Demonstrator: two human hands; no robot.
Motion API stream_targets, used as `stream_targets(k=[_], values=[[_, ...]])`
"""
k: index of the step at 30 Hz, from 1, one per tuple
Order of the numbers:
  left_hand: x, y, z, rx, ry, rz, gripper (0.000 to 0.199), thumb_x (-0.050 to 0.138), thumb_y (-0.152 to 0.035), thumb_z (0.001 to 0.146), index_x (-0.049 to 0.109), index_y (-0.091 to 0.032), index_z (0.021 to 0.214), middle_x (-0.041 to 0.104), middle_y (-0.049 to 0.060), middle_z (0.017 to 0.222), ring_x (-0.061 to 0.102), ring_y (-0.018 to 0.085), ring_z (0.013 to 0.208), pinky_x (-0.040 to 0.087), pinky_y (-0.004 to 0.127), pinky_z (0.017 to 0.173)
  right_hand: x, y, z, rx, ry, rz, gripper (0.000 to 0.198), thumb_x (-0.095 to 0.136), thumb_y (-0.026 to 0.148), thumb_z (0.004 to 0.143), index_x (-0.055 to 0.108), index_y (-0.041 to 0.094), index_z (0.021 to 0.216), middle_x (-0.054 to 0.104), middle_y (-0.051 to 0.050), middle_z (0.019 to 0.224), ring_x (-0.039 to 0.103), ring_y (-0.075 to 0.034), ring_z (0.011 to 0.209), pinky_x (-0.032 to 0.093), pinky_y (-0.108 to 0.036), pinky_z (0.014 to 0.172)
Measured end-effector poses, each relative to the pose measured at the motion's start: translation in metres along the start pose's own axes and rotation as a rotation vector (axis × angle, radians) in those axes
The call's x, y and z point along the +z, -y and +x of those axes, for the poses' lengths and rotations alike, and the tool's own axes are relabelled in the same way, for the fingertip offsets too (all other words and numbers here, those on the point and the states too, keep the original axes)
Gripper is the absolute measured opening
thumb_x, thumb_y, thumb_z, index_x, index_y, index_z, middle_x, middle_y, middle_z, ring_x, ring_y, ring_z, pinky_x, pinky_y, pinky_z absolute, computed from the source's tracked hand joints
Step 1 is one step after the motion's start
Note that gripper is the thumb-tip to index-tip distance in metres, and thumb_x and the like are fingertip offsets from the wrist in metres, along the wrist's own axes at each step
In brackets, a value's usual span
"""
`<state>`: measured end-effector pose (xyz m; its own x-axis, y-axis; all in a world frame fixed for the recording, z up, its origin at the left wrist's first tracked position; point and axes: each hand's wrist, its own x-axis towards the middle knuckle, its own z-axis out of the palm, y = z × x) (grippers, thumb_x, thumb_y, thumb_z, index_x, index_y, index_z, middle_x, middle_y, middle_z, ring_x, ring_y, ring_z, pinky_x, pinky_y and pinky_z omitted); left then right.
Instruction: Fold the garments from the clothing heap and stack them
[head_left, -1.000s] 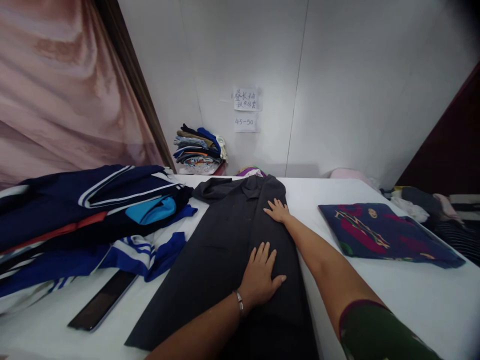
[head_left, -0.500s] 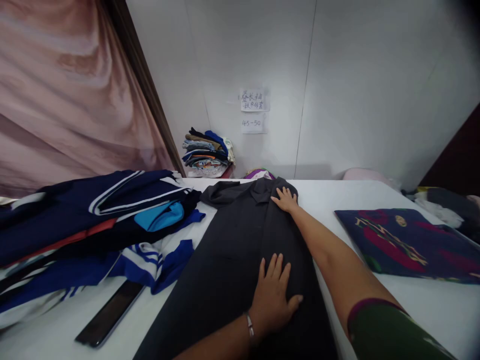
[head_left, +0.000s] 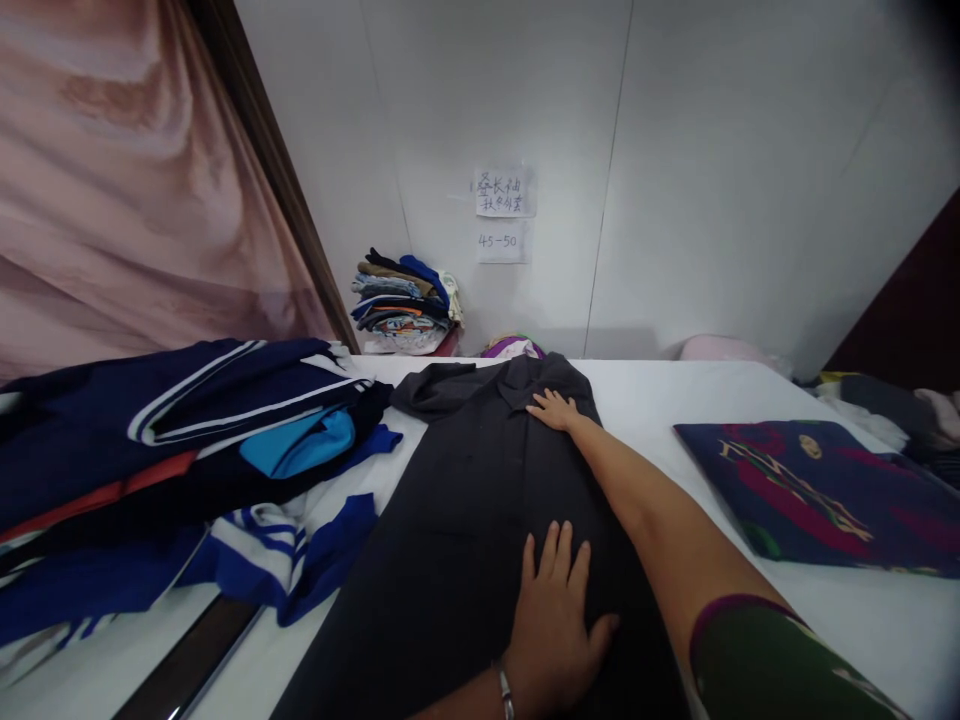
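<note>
A dark grey long coat (head_left: 442, 500) lies stretched out on the white table (head_left: 645, 385), its collar end away from me and its lower part running off the bottom of the view. My left hand (head_left: 555, 620) rests flat on the coat's near part, fingers spread, a silver bracelet at the wrist. Farther up, my right hand (head_left: 553, 409) lies with fingers apart just below the collar, on the right side. One sleeve bunches at the coat's far left shoulder.
Piled at left are navy and blue striped garments (head_left: 225, 400), partly over a dark phone (head_left: 195, 660). To the right lies a folded navy patterned garment (head_left: 817, 490). Folded clothes (head_left: 409, 305) are stacked by the wall, below paper signs (head_left: 504, 215).
My right hand has slid slightly down and left across the coat, from near the shoulder. My left hand stays flat on it. The view has shifted a little.
</note>
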<state>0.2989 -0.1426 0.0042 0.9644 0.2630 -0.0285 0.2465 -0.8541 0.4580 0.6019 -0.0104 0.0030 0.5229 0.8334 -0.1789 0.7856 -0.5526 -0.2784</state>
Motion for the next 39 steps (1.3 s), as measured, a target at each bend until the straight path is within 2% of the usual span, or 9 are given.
stream_targets(k=[3,8,14,20,23,26,33,36,39], values=[[0.001,0.001,-0.001,0.004,-0.010,-0.011,0.075,0.040,-0.061,0.085,0.029,-0.021,0.148,0.013,0.008,0.157,0.004,0.030,0.145,0.002,0.056,0.116,-0.011,-0.008,-0.007,0.011,-0.041,0.000,0.071,0.013,0.068,0.090,0.030,0.029,0.147,0.018,-0.007,0.157,0.012,-0.027,0.143,0.009,-0.054,0.111],[0.003,0.004,-0.001,0.005,-0.012,-0.018,0.076,0.041,-0.061,0.085,0.029,-0.021,0.148,0.012,0.008,0.157,0.004,0.030,0.145,0.002,0.056,0.116,-0.014,-0.029,-0.006,0.108,-0.193,-0.018,0.077,0.010,0.067,0.090,0.012,0.023,0.152,-0.001,-0.010,0.159,-0.008,-0.028,0.144,0.000,-0.052,0.112],[0.002,0.004,0.001,0.002,0.016,-0.015,0.076,0.039,-0.062,0.086,0.029,-0.020,0.148,0.011,0.009,0.157,0.004,0.031,0.144,0.002,0.056,0.116,0.007,-0.033,0.013,0.148,-0.063,0.003,0.077,0.023,0.072,0.086,0.021,0.029,0.150,0.003,-0.009,0.159,0.003,-0.031,0.144,0.003,-0.052,0.112],[0.002,0.002,0.000,-0.001,-0.025,0.013,0.075,0.038,-0.062,0.086,0.030,-0.021,0.148,0.014,0.008,0.157,0.007,0.029,0.145,0.003,0.053,0.117,-0.004,-0.029,0.002,0.171,-0.020,0.047,0.074,0.022,0.069,0.087,0.027,0.028,0.148,0.011,-0.010,0.158,0.009,-0.031,0.144,0.009,-0.054,0.111],[0.004,0.002,-0.001,0.002,-0.066,0.019,0.075,0.036,-0.064,0.086,0.031,-0.020,0.147,0.016,0.009,0.157,0.007,0.028,0.145,0.004,0.053,0.117,-0.009,-0.028,-0.023,0.178,-0.043,0.071,0.070,0.018,0.066,0.090,0.032,0.027,0.146,0.019,-0.011,0.156,0.014,-0.031,0.143,0.013,-0.055,0.110],[0.005,0.001,-0.001,0.004,-0.097,0.031,0.075,0.034,-0.064,0.086,0.033,-0.019,0.146,0.017,0.010,0.157,0.008,0.027,0.145,0.004,0.053,0.117,-0.007,-0.027,-0.061,0.175,-0.086,0.080,0.066,0.018,0.062,0.092,0.033,0.027,0.146,0.019,-0.010,0.156,0.014,-0.030,0.143,0.013,-0.055,0.110],[0.008,-0.003,0.002,0.009,-0.131,0.061,0.074,0.039,-0.060,0.085,0.036,-0.015,0.144,0.019,0.012,0.156,0.009,0.026,0.145,0.003,0.052,0.116,0.020,-0.019,-0.165,0.158,-0.110,0.089,0.062,0.023,0.058,0.095,0.031,0.026,0.147,0.017,-0.010,0.157,0.012,-0.027,0.144,0.016,-0.050,0.111],[-0.004,-0.004,0.010,-0.006,-0.046,0.025,0.075,0.045,-0.057,0.083,0.038,-0.014,0.143,0.021,0.015,0.155,0.011,0.027,0.144,0.005,0.052,0.115,0.031,-0.012,-0.204,0.146,-0.107,0.087,0.059,0.026,0.055,0.095,0.033,0.026,0.146,0.017,-0.009,0.157,0.011,-0.025,0.144,0.015,-0.048,0.113],[-0.023,-0.002,0.012,-0.036,0.074,-0.051,0.069,0.042,-0.056,0.084,0.043,-0.016,0.139,0.025,0.014,0.154,0.017,0.028,0.143,0.015,0.052,0.114,0.041,-0.005,-0.241,0.100,-0.084,0.090,0.058,0.034,0.052,0.094,0.035,0.025,0.145,0.018,-0.010,0.156,0.011,-0.025,0.144,0.014,-0.049,0.113]])
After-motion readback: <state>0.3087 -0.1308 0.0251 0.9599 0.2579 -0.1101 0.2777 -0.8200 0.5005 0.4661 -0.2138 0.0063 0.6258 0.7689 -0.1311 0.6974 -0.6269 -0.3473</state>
